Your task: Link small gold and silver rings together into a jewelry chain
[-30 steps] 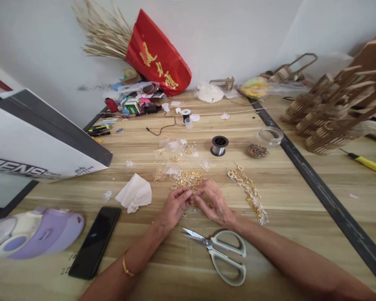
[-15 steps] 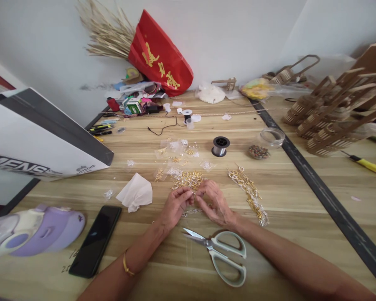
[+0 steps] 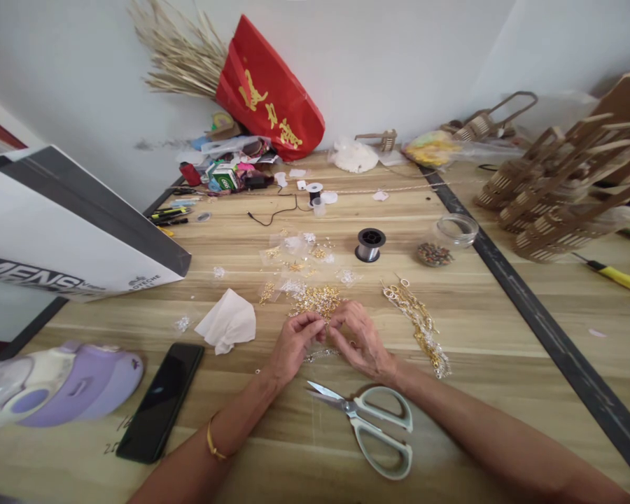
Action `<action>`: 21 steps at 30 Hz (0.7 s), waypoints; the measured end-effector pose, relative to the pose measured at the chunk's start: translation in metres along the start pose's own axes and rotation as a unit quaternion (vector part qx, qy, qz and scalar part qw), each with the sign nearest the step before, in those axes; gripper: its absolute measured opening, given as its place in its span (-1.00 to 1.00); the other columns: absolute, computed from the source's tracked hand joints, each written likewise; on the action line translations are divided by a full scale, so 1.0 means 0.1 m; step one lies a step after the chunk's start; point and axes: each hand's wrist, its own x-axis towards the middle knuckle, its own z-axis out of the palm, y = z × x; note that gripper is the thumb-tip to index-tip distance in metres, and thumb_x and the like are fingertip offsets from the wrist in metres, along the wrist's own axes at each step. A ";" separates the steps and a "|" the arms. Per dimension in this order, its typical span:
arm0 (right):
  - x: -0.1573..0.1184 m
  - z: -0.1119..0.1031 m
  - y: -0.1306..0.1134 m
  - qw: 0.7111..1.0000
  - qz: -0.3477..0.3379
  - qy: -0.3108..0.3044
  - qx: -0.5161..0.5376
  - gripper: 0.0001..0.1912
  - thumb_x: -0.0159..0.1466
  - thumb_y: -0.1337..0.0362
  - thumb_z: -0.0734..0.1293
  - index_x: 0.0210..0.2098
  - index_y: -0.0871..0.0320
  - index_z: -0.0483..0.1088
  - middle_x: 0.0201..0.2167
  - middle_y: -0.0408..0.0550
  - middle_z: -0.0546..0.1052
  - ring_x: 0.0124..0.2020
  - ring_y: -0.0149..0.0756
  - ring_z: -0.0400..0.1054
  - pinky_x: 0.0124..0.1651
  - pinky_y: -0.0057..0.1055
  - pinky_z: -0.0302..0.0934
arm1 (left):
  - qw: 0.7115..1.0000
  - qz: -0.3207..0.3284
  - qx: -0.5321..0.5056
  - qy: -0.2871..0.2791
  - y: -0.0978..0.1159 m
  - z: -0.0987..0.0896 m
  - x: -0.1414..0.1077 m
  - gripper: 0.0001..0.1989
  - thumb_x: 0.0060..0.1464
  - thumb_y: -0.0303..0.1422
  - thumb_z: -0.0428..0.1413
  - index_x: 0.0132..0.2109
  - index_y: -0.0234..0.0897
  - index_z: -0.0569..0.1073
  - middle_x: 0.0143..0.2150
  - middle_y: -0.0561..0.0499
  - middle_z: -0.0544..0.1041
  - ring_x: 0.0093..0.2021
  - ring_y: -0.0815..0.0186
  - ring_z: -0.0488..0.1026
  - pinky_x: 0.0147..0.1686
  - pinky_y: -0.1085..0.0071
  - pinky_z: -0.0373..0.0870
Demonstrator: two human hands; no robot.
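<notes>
Bare forearms (image 3: 467, 420), L w/ thin gold-col. bangle (image 3: 211, 441).

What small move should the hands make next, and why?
Perhaps ease the right hand slightly toward the left hand: the two nearly meet beside the pile of gold and silver pieces, near a silvery chain. Anything pinched there is too small to make out.

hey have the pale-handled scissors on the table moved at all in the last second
No. Judged against the black strip to their right, the scissors lie in the same spot at the same angle; only the view shifted slightly.
</notes>
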 end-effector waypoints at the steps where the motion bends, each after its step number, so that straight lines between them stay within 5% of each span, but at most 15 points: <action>1: 0.00 0.00 0.00 1.000 0.000 -0.002 0.001 -0.93 0.27 0.39 0.22 -0.31 0.11 0.30 -0.37 -0.06 0.39 -0.27 -0.25 0.26 -0.18 -0.23 0.15 | 1.000 -0.001 0.001 0.000 0.00 0.00 0.00 -0.80 -0.16 -0.33 0.31 -0.42 -0.38 0.50 -0.54 0.05 0.47 -0.49 0.43 0.34 -0.39 0.47 0.25; 21: 0.00 0.00 0.03 1.000 -0.005 0.001 -0.003 -0.94 0.28 0.38 0.24 -0.28 0.12 0.33 -0.36 -0.06 0.42 -0.27 -0.26 0.28 -0.16 -0.24 0.16 | 1.000 -0.015 -0.015 -0.009 0.03 -0.02 0.01 -0.79 -0.20 -0.35 0.32 -0.42 -0.38 0.50 -0.56 0.06 0.46 -0.51 0.44 0.35 -0.40 0.48 0.24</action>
